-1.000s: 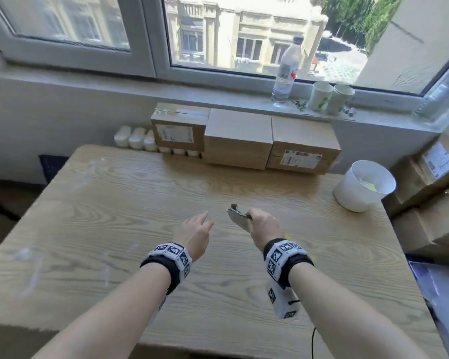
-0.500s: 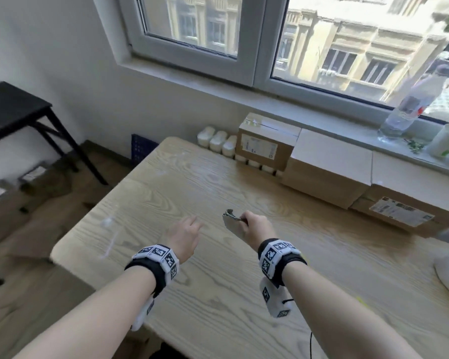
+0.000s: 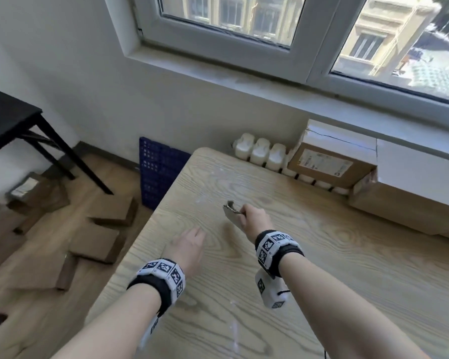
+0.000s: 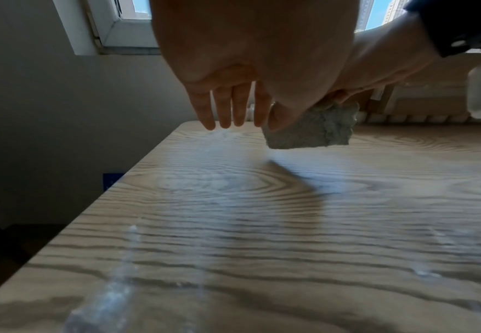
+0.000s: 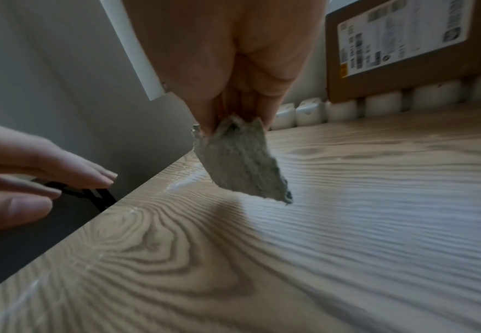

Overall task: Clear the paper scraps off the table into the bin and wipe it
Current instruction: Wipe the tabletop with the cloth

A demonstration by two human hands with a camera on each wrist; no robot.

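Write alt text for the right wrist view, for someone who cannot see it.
The right hand pinches a torn grey scrap by its top edge, so it hangs just above the wood-grain table. The left hand, fingers straight, reaches in at the left edge; a labelled cardboard box stands behind.

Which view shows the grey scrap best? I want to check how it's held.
The right wrist view: the grey scrap fills the centre, pinched at its top by the right hand, clear of the table. Left wrist shows it partly hidden; head shows it small.
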